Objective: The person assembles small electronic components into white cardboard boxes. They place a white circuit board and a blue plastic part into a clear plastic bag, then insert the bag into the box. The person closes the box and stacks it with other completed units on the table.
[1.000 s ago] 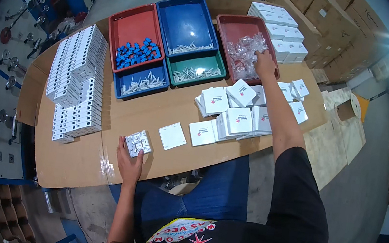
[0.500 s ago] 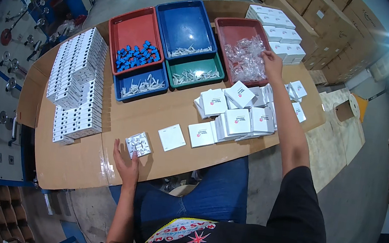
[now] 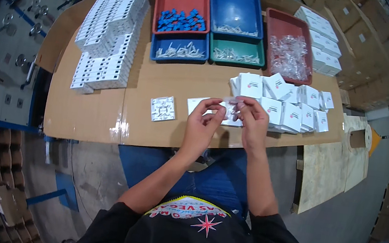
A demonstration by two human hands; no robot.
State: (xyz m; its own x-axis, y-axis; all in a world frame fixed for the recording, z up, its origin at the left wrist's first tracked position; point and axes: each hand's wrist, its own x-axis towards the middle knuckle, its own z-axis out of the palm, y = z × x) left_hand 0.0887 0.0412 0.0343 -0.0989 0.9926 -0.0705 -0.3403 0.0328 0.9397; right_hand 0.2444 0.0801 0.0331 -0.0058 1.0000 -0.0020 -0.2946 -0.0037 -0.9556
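Above the front of the table, my right hand (image 3: 254, 127) pinches a small clear plastic bag (image 3: 230, 107) between thumb and fingers. My left hand (image 3: 201, 125) meets it from the other side, its curled fingertips closed at the bag's left edge. The bag's contents, if any, are too small to make out. To the left of my hands lies an open white square box (image 3: 163, 109) filled with small white parts. A flat white square piece (image 3: 196, 104) lies behind my left hand and is partly covered by it.
Behind stand red trays, one with blue parts (image 3: 182, 20) and one with clear bags (image 3: 289, 55), plus blue and green trays (image 3: 237, 51) of white pieces. White boxes are stacked at left (image 3: 110, 36), heaped at right (image 3: 270, 109) and piled at far right (image 3: 320, 40).
My right hand has come back from the tray of clear bags with one bag. My left hand has left the open box and moved right to meet it. The view has shifted.
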